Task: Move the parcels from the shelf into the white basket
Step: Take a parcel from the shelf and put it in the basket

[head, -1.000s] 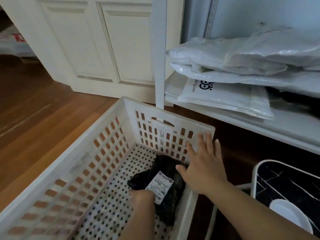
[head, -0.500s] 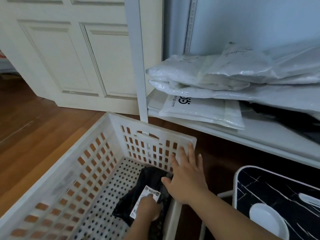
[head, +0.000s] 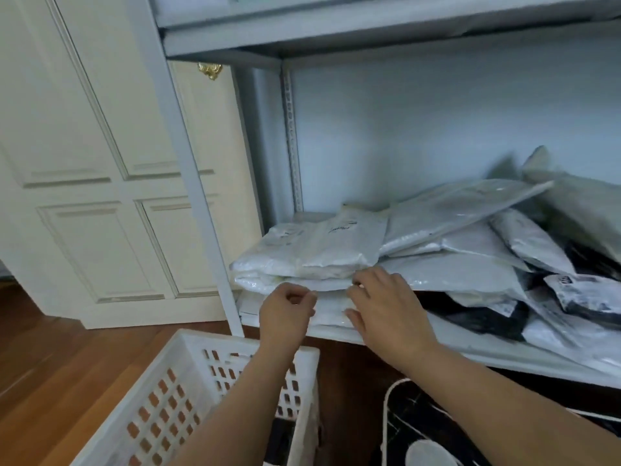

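A stack of white plastic parcels lies at the left end of the lower shelf. More white, grey and black parcels are piled to its right. My left hand hovers at the stack's front edge with its fingers half curled and nothing in them. My right hand is spread, and its fingertips touch the front edge of the lower white parcels. The white basket stands on the floor below my left arm. A dark parcel shows inside the basket, mostly hidden by that arm.
The shelf's white upright post stands just left of the stack, and another shelf board runs overhead. A cream panelled door is at the left, above the wooden floor. A black marbled object with a white rim sits at the lower right.
Both hands have left the basket and risen to the shelf's parcel stack. The black parcel stays in the basket. My view has tilted upward.
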Demonstrator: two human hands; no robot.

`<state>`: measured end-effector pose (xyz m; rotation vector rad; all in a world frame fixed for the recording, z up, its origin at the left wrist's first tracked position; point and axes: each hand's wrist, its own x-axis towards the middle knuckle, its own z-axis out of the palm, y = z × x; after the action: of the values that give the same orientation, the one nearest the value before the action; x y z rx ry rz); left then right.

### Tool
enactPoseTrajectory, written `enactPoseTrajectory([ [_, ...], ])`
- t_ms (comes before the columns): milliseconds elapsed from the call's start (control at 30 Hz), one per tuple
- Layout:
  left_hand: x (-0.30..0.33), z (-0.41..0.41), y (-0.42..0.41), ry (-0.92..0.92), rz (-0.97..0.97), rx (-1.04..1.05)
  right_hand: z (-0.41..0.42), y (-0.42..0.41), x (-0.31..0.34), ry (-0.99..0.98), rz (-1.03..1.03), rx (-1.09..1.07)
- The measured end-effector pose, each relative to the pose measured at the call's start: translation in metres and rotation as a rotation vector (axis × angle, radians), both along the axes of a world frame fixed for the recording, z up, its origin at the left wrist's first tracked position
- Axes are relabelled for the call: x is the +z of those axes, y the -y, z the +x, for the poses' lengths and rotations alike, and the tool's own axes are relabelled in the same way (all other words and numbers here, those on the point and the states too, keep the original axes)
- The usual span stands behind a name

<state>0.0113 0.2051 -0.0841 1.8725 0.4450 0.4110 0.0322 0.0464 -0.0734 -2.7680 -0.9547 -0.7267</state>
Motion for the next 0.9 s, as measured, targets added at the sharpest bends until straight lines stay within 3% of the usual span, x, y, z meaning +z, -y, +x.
enactPoseTrajectory([
  [67,0.023,0.013,0.017,0.041,-0.217,0.036,0.007,0.02,0.03,-0.074,0.124,-0.097],
  [200,0.058,0.045,0.042,-0.079,-0.679,0.116,0.02,0.044,0.052,-0.199,0.283,-0.254],
  [433,0.064,0.077,0.063,-0.117,-0.959,0.211,0.008,0.08,0.038,-0.353,0.283,-0.198],
  [533,0.062,0.076,0.069,-0.118,-0.912,0.259,0.003,0.105,0.027,-0.392,0.263,-0.234],
  [733,0.068,0.081,0.078,-0.291,-0.525,0.191,0.001,0.141,0.016,-0.412,0.26,-0.331],
  [900,0.056,0.096,0.083,-0.32,-0.6,0.16,0.005,0.14,0.011,-0.403,0.235,-0.314],
])
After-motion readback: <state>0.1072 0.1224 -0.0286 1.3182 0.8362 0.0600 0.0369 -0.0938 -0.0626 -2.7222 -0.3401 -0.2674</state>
